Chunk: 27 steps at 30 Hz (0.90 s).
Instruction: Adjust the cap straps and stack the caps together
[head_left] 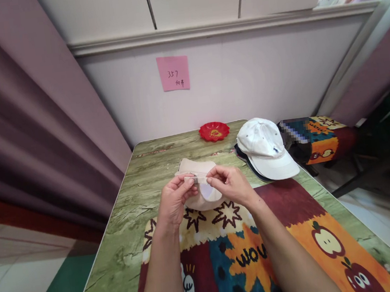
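Observation:
A beige baseball cap (pixel 197 203) lies on the table in front of me, its back opening towards me. My left hand (pixel 173 199) pinches one end of the cap's back strap (pixel 201 177), close to a small metal-looking buckle (pixel 195 180). On the other side, my right hand (pixel 233 185) has the strap between thumb and fingers. The strap is stretched about level between both hands. Through the opening a pale lining shows; my fingers cover part of the cap.
To the right, a white cap (pixel 260 140) rests on a dark cap (pixel 250 165) near the table edge. A red scalloped dish (pixel 214 132) stands by the wall. Under my forearms lies a colourful printed mat (pixel 294 205). A pink note (pixel 173 73) sticks to the wall.

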{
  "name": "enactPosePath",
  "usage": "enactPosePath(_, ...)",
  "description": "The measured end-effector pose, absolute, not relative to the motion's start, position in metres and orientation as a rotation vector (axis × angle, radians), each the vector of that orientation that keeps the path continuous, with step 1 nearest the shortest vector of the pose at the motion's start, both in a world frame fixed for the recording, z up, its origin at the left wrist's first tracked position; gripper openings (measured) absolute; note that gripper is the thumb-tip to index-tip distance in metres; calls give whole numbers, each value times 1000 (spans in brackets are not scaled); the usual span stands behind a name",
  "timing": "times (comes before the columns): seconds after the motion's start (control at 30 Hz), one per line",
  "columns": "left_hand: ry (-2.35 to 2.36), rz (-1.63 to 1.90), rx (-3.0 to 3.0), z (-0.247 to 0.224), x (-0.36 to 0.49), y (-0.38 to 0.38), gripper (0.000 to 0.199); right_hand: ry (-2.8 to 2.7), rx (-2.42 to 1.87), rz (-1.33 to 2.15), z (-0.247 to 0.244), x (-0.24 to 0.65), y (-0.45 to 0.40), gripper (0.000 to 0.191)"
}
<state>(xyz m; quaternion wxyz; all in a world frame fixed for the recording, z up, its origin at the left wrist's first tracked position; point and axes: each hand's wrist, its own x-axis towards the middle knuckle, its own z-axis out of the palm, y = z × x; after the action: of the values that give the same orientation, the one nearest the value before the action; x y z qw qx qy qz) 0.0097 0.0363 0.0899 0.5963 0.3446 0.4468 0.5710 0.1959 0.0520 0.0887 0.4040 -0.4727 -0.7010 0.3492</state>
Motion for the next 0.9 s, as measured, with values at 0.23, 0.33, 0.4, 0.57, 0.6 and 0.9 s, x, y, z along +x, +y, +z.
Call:
enactPosePath(0.23, 1037, 1296, 838, 88, 14, 36, 35, -1761, -1218, 851, 89, 193, 50, 14)
enactPosePath(0.33, 1037, 1295, 870, 86, 14, 37, 33, -1765, -1186, 869, 88, 193, 51, 15)
enactPosePath(0.4, 1044, 1285, 907, 85, 14, 36, 32, -1769, -1163, 889, 86, 193, 52, 17)
enactPosePath(0.57, 1150, 1370, 1021, 83, 12, 37, 27, -1799, -1155, 893, 84, 201, 57, 30)
enactPosePath(0.6, 1185, 1392, 1051, 84, 10, 37, 26, -1814, -1157, 900, 85, 204, 58, 32)
enactPosePath(0.9, 1309, 1400, 1660, 94, -12, 34, 16, -1798, -1019, 1250, 87, 216, 59, 22)
